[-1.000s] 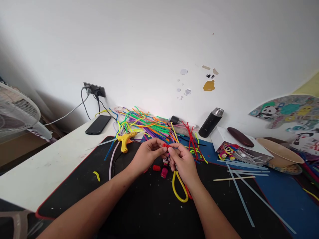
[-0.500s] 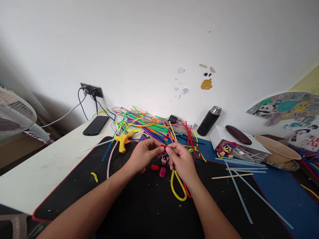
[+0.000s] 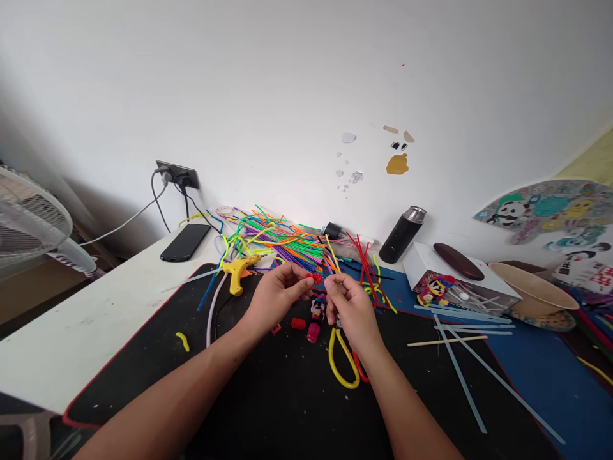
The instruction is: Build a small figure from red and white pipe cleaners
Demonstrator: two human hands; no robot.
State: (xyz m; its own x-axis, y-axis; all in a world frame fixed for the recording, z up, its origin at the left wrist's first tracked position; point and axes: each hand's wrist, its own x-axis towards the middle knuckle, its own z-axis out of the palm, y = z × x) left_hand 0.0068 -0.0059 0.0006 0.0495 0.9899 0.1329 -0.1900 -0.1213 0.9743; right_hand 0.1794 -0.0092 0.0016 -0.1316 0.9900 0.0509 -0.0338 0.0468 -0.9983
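My left hand is pinching a red piece between thumb and fingers, above the black mat. My right hand is holding its fingertips together just beside the piece; I cannot tell whether they are gripping anything. A small figure is showing below, between my hands, near a red roll.

Seeing a phone lying behind-left of the glue gun, a figurine before-right, a flask farther right.
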